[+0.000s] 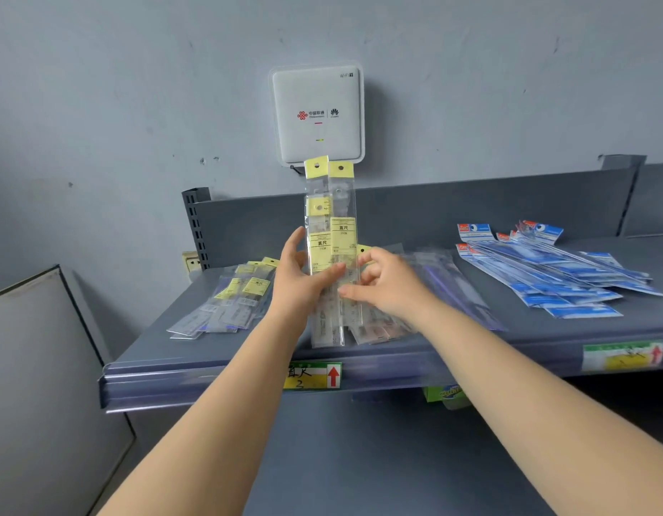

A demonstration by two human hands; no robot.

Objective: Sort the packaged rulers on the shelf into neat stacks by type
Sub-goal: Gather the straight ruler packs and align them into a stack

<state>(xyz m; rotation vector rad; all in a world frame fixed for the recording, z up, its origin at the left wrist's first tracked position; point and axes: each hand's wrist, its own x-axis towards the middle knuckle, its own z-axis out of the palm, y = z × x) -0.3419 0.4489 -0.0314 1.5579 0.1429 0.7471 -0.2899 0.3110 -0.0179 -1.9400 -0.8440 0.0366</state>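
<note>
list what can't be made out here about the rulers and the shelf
Head view only:
- Held yellow-tagged rulers: exact count unclear; packets overlap, and the left hand and right hand cover their middle.
- Label print on them: too small to read.
- Flat packets right of the hands: blurred clear plastic, type unclear.
- Blue packets: print too small.
- Right price tag: blurred.
- Lower shelf: hidden behind the shelf edge and forearms.

Clear yellow-tagged rulers (330,232) stand upright mid-shelf (546,329); a yellow-tagged pile (229,299) lies left, a blue-labelled pile (553,277) right.
</note>
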